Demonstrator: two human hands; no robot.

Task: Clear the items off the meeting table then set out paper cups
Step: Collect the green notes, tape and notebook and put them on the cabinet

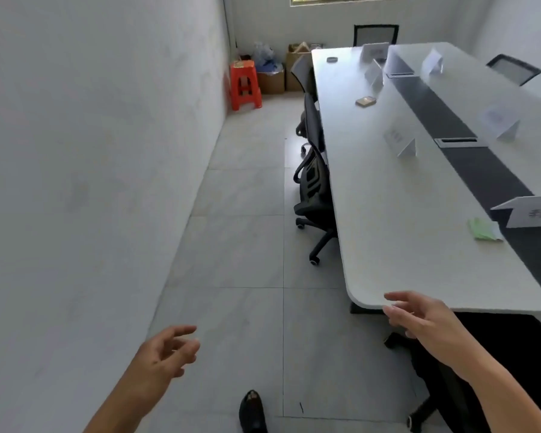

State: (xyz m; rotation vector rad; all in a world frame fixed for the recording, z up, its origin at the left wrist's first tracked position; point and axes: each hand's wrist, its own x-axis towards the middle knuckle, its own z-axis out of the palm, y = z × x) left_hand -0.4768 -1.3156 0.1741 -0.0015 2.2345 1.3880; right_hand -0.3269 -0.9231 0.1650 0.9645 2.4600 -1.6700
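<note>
Head view showed both hands empty: left hand (166,351) loosely spread over the floor at 7 o'clock, right hand (419,317) open-fingered at the tabletop's (388,229) near corner, which read as a reach to begin clearing. The tabletop's long axis ran toward 12 o'clock; a green packet (483,229), perhaps tissues, lay at 3 o'clock, a small brown box (365,101) farther off at 1 o'clock

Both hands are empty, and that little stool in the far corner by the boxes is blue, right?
Not quite. The left hand and right hand are empty, but the stool by the cardboard boxes is orange-red, not blue. The head view shows it.
</note>
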